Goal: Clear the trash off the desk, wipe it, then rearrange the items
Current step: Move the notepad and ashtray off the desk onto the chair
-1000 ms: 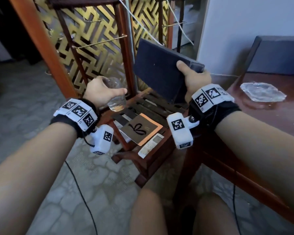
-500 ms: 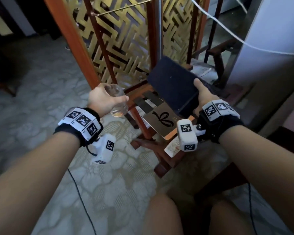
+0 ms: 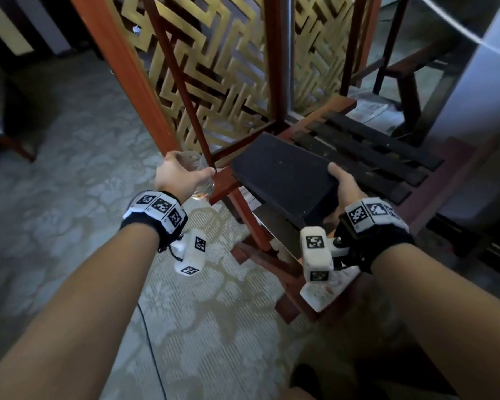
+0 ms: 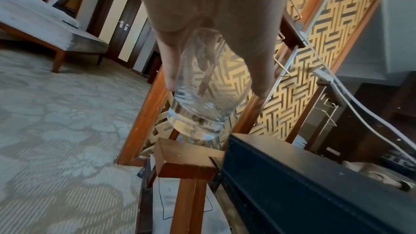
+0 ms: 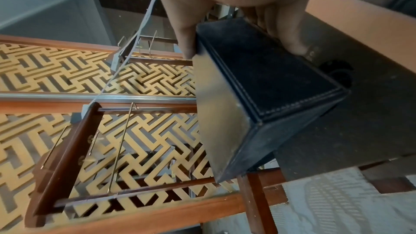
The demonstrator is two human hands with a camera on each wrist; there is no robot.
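- Left hand [image 3: 177, 176]: fingers and thumb curled round a clear glass [image 3: 198, 176]; glass held in the air, beside the near left corner post of the rack [image 3: 367, 145].
- Left wrist view: glass [image 4: 203, 93] tilted, its thick base lowest, just above the rack's wooden corner [image 4: 188, 159]; a finger [image 4: 172, 63] lies along one side and the thumb along the other.
- Right hand [image 3: 345, 187]: grasps the near end of a dark box [image 3: 283, 174], thumb on top, fingers beneath.
- Box: held over the front part of the rack's slatted shelf, left end close to the corner post; whether it touches the slats cannot be told.
- Right wrist view: box [image 5: 265, 84] shows a stitched dark face; fingers [image 5: 290, 36] on one side, thumb on the opposite edge.
- Papers [image 3: 319, 293]: lie on the rack's lower level, below the right wrist.
- Gold lattice screen [image 3: 228, 59]: stands behind the rack.
- Patterned carpet [image 3: 78, 197]: lies left of and in front of the rack.
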